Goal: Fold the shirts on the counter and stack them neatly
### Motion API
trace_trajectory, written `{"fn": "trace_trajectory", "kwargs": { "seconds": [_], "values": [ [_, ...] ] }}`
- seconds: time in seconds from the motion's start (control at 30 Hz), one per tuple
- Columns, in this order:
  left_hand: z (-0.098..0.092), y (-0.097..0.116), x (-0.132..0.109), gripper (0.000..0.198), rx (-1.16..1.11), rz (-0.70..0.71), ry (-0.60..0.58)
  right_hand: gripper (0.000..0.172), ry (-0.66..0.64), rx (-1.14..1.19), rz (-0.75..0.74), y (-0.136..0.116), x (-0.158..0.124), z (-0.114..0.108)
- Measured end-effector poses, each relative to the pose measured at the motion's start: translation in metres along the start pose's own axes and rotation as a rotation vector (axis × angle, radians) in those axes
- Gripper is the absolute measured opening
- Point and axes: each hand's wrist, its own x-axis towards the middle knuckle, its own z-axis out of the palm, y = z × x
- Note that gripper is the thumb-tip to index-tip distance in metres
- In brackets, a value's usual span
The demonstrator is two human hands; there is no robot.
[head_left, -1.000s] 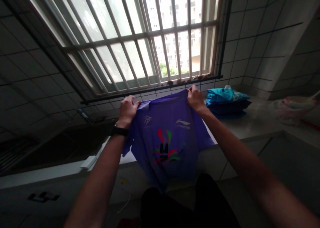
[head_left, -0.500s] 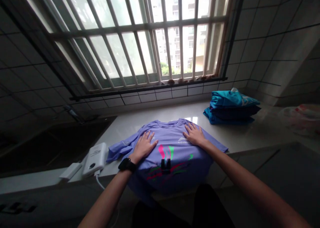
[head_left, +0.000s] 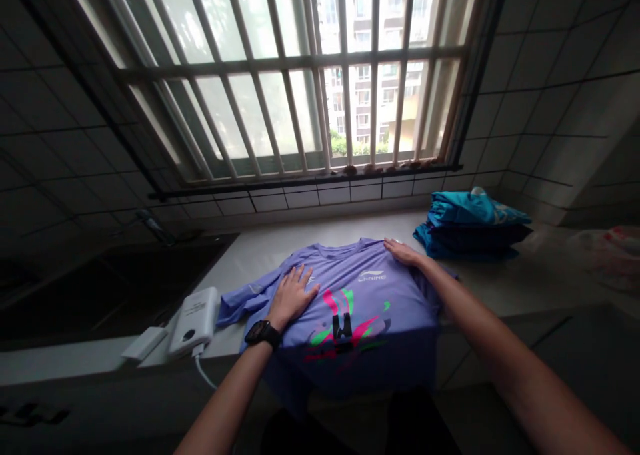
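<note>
A lavender T-shirt [head_left: 345, 268] with a pink, green and black print lies face up on the counter, its collar toward the window. Its lower part hangs over the counter's front edge. My left hand [head_left: 294, 294], a black watch [head_left: 263, 334] on its wrist, rests flat on the left chest of the shirt with fingers spread. At the shirt's right shoulder is my right hand [head_left: 401, 251], fingers stretched out and close together on the cloth. The right sleeve is partly hidden behind my right forearm.
A pile of folded blue clothes [head_left: 473, 225] stands at the right on the counter [head_left: 280, 235]. A white power bank [head_left: 194, 322] with a cable and a small white box [head_left: 145, 344] lie left, beside the dark sink [head_left: 125, 288]. A plastic bag [head_left: 607, 255] sits far right.
My right hand has slid outward from the right chest to the shoulder edge of the shirt. My left hand stays on the left chest. The camera view has shifted slightly.
</note>
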Motion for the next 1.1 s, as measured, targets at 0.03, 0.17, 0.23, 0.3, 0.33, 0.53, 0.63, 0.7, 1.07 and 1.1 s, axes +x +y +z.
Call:
{"fn": "trace_trajectory", "kwargs": {
  "seconds": [0.03, 0.17, 0.23, 0.3, 0.33, 0.53, 0.63, 0.7, 1.07, 1.1],
  "values": [
    [-0.001, 0.001, 0.000, 0.062, 0.000, -0.001, -0.002, 0.059, 0.014, -0.018, 0.014, -0.001, -0.001, -0.003],
    [-0.005, 0.004, -0.001, 0.062, 0.000, -0.006, -0.006, 0.063, 0.087, -0.093, 0.040, -0.014, -0.025, 0.008],
    [-0.005, 0.004, 0.000, 0.062, -0.008, -0.005, -0.009, 0.062, 0.074, -0.126, 0.025, -0.018, -0.043, 0.022],
    [-0.004, 0.003, 0.001, 0.062, -0.019, 0.000, 0.003, 0.062, 0.043, -0.150, 0.004, -0.019, -0.058, 0.033],
    [-0.003, 0.003, 0.001, 0.062, -0.024, 0.002, 0.015, 0.062, 0.032, -0.159, -0.003, -0.018, -0.063, 0.036],
    [0.002, 0.003, -0.005, 0.062, -0.048, -0.011, 0.037, 0.063, 0.035, -0.150, -0.027, -0.005, -0.063, 0.032],
    [0.001, 0.006, -0.010, 0.063, -0.057, -0.020, 0.044, 0.062, 0.045, -0.034, -0.033, 0.004, -0.058, 0.026],
    [-0.005, 0.008, -0.008, 0.062, -0.053, -0.022, 0.036, 0.060, 0.088, 0.058, -0.035, 0.010, -0.055, 0.023],
    [-0.003, 0.010, 0.013, 0.062, -0.029, -0.102, 0.036, 0.057, 0.157, -0.153, 0.111, 0.017, -0.053, 0.026],
    [0.000, 0.008, 0.013, 0.063, -0.031, -0.097, 0.024, 0.057, 0.153, -0.170, 0.149, 0.016, -0.053, 0.027]
  ]
}}
